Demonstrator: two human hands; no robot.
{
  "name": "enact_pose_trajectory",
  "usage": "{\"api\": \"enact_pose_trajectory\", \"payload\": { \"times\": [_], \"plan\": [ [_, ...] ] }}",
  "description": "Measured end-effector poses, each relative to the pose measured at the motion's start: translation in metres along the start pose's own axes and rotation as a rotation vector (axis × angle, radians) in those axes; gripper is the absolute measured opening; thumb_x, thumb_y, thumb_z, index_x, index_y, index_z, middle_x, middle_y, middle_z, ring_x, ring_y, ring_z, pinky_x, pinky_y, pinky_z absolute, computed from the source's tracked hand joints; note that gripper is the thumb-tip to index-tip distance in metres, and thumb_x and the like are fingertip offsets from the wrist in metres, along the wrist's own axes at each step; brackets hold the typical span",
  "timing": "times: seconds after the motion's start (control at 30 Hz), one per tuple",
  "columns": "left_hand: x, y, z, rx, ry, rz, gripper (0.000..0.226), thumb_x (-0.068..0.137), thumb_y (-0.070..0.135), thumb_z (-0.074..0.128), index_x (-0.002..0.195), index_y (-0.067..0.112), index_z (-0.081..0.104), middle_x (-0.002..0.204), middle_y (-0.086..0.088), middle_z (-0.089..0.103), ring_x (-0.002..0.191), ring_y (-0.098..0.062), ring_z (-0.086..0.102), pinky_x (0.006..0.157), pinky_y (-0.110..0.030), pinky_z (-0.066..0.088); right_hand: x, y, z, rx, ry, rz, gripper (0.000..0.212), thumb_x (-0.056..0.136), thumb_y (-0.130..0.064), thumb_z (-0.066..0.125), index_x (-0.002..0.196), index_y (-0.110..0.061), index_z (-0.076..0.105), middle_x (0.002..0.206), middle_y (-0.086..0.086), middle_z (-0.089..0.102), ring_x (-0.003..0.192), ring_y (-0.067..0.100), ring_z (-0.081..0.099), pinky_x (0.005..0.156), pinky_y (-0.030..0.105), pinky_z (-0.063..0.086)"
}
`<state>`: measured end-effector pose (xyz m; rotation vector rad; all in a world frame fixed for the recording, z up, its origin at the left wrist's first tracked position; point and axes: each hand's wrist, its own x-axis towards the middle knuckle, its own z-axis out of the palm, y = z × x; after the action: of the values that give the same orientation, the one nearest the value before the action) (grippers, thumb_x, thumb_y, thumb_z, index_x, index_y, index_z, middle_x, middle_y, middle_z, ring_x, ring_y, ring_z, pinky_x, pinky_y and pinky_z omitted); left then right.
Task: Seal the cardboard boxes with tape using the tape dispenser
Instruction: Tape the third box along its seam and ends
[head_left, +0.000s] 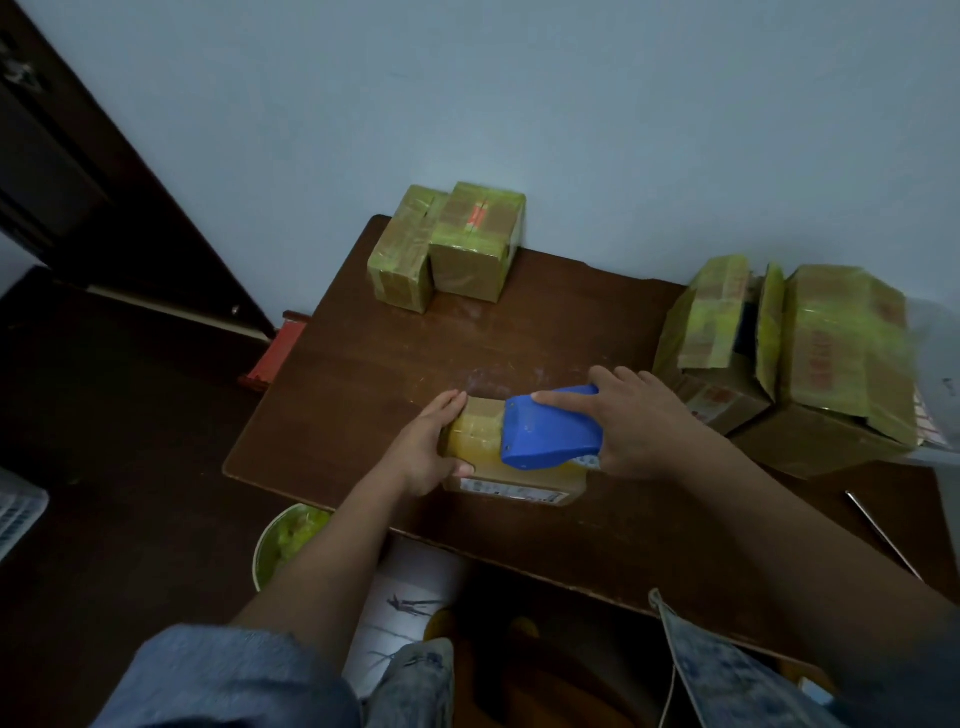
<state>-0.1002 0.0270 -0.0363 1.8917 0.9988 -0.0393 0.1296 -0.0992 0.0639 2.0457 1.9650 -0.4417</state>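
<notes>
Right hand (639, 421) grips dispenser (550, 434) on box (514, 480); left hand (431, 447) holds box edge.

Bare forearms; rolled blue denim sleeve (218, 675); faded jeans (415, 680).

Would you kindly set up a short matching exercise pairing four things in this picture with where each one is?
Things:
1. tape dispenser
2. left hand
3. two sealed boxes
4. open boxes

Places:
A. far edge of the table, by the wall
B. gripped in the right hand
C. right side of the table
D. holding the left end of the near box

Pairs: 1-B, 2-D, 3-A, 4-C
</notes>
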Motion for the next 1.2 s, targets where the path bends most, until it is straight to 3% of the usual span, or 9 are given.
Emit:
{"api": "enact_pose_trajectory", "payload": {
  "times": [0.23,0.33,0.43,0.6,0.67,0.77,0.9,1.0,1.2],
  "plan": [
    [-0.006,0.001,0.002,0.029,-0.009,-0.008,0.102,0.077,0.01,0.079,0.155,0.025,0.016,0.161,0.017,0.004,0.148,-0.009,0.012,0.121,-0.037,0.016,-0.003,0.002,0.007,-0.012,0.008,0.008,0.085,0.092,-0.033,0.053,0.148,-0.058,-0.006,0.122,0.004,0.034,0.092,0.018,0.027,0.091,0.035,0.03],
    [-0.014,0.008,0.004,0.191,-0.023,-0.009,0.101,0.086,0.018,0.071,0.155,0.032,-0.001,0.16,0.021,-0.012,0.148,-0.009,0.002,0.121,-0.049,0.005,-0.005,0.002,0.011,0.014,0.008,0.023,0.085,0.092,-0.032,0.054,0.148,-0.057,-0.006,0.121,0.004,0.033,0.091,0.017,0.024,0.091,0.036,0.03],
    [-0.025,0.014,0.008,0.357,0.035,0.021,0.097,0.092,0.025,0.062,0.151,0.035,-0.015,0.156,0.021,-0.023,0.146,-0.006,-0.014,0.118,-0.049,-0.004,-0.004,0.001,0.012,0.027,0.025,0.024,0.085,0.092,-0.033,0.055,0.149,-0.056,-0.005,0.116,0.003,0.032,0.091,0.017,0.024,0.088,0.035,0.028],
    [-0.038,-0.001,0.027,0.656,0.138,0.121,0.061,0.102,0.044,0.016,0.152,0.027,-0.014,0.155,0.016,-0.025,0.147,-0.006,-0.016,0.121,-0.044,-0.007,-0.005,0.002,0.015,0.06,0.04,0.039,0.084,0.091,-0.033,0.055,0.149,-0.056,-0.002,0.106,0.0,0.026,0.09,0.017,0.027,0.084,0.033,0.025],
    [-0.038,-0.003,0.035,0.716,0.181,0.128,0.063,0.095,0.047,-0.004,0.152,0.021,-0.016,0.158,0.009,-0.024,0.148,-0.008,-0.014,0.12,-0.04,-0.01,-0.004,0.0,0.015,0.062,0.047,0.043,0.084,0.091,-0.034,0.055,0.149,-0.056,0.0,0.104,0.0,0.023,0.09,0.018,0.026,0.084,0.034,0.024],
    [-0.036,0.004,0.039,0.813,0.219,0.127,0.075,0.085,0.051,-0.016,0.15,0.015,-0.017,0.155,0.002,-0.026,0.148,-0.013,-0.017,0.117,-0.037,-0.016,-0.002,0.0,0.016,0.063,0.063,0.048,0.083,0.091,-0.036,0.056,0.149,-0.057,0.0,0.105,0.001,0.025,0.09,0.018,0.026,0.084,0.035,0.026],
    [-0.034,0.009,0.043,0.799,0.17,0.189,0.071,0.09,0.046,-0.009,0.152,0.011,-0.009,0.16,-0.002,-0.015,0.146,-0.013,-0.019,0.12,-0.036,-0.012,-0.005,0.0,0.016,0.068,0.054,0.049,0.082,0.092,-0.036,0.055,0.149,-0.056,-0.001,0.103,0.0,0.02,0.09,0.018,0.024,0.087,0.037,0.029],
    [-0.032,0.006,0.039,0.675,0.149,0.243,0.058,0.105,0.033,0.022,0.154,0.012,-0.003,0.159,0.003,-0.013,0.145,-0.008,-0.017,0.12,-0.033,-0.011,-0.005,-0.002,0.013,0.068,0.044,0.049,0.083,0.092,-0.033,0.055,0.15,-0.055,-0.001,0.104,0.001,0.022,0.09,0.018,0.023,0.085,0.036,0.025],
    [-0.029,-0.003,0.045,0.591,0.127,0.359,0.072,0.093,-0.001,0.043,0.154,0.014,0.008,0.156,0.007,-0.006,0.146,-0.006,-0.007,0.121,-0.027,-0.006,-0.004,-0.002,0.014,0.058,0.026,0.052,0.085,0.091,-0.032,0.055,0.15,-0.055,-0.002,0.119,0.005,0.033,0.091,0.018,0.024,0.091,0.038,0.03]
  ]
}}
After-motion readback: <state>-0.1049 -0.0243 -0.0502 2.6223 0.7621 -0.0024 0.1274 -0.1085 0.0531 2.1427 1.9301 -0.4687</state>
